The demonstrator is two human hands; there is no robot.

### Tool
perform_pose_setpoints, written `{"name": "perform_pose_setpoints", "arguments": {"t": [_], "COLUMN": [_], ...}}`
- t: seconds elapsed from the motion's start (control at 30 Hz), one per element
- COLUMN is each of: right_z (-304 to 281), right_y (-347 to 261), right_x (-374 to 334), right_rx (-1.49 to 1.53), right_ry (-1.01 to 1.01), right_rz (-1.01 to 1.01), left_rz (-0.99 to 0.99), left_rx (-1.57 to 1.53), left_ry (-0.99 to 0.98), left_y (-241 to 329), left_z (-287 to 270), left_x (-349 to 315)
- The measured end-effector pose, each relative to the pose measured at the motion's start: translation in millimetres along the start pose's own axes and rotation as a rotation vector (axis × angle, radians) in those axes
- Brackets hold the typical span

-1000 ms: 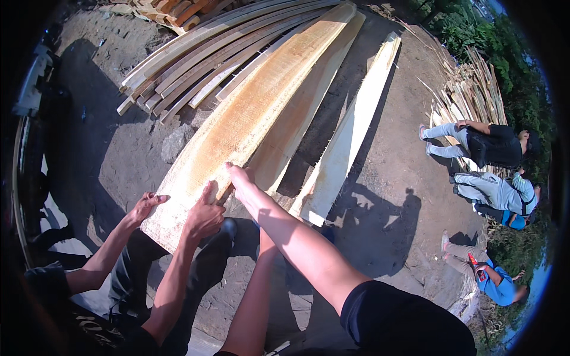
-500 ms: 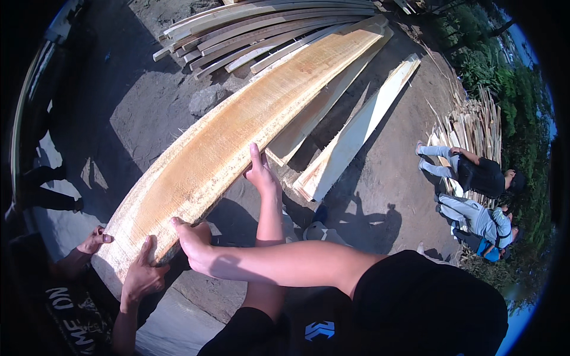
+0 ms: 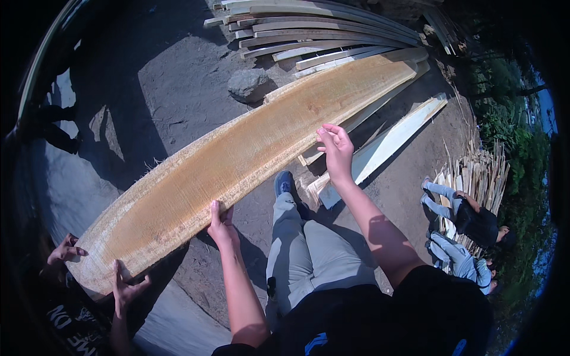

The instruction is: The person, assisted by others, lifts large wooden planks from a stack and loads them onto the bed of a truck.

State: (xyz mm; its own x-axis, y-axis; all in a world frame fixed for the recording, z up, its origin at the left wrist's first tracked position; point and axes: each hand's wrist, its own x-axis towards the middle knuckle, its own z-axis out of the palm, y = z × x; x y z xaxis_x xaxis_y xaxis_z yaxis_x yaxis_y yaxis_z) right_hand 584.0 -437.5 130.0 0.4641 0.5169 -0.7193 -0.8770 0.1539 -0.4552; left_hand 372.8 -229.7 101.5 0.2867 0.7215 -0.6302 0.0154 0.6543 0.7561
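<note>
A long, thick wooden plank with rough, bark-like edges slants from the lower left to the upper right. My left hand grips its near edge, thumb on top and fingers partly hidden underneath. Farther along that edge, my right hand is raised with fingers loosely bent and apart; nothing shows in it, and whether its fingertips brush the wood I cannot tell. At the lower left end, another person's two hands hold the plank by its sides.
Several sawn boards are stacked at the top. A grey rock lies beyond the plank, and a pale board rests on the ground to the right. Two people sit by a pile of wood strips. My shoe stands below the plank.
My arms were crossed and are now uncrossed. The right hand has left the plank near the other person's end and moved right along the edge; the left hand now grips nearer that end.
</note>
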Motion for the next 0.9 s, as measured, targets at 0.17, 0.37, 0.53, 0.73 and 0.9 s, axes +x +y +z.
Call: {"name": "perform_pose_setpoints", "arguments": {"t": [0.17, 0.37, 0.53, 0.73, 0.9], "right_z": [-255, -330, -198, -151, -35], "right_y": [21, 53, 80, 157, 318], "right_x": [139, 264, 207, 222, 232], "right_rx": [0.420, 0.346, 0.274, 0.301, 0.374], "right_ry": [0.284, 0.441, 0.504, 0.648, 0.313], "right_rz": [-0.244, -0.131, -0.119, 0.090, 0.009], "left_rz": [0.118, 0.273, 0.362, 0.239, 0.102], "left_rx": [0.042, 0.036, 0.005, -0.183, -0.189], "left_ry": [0.032, 0.027, 0.067, -0.275, 0.087], "left_y": [33, 57, 107, 83, -11], "left_z": [-58, -95, -177, -149, -144], "left_x": [17, 53, 37, 28, 73]}}
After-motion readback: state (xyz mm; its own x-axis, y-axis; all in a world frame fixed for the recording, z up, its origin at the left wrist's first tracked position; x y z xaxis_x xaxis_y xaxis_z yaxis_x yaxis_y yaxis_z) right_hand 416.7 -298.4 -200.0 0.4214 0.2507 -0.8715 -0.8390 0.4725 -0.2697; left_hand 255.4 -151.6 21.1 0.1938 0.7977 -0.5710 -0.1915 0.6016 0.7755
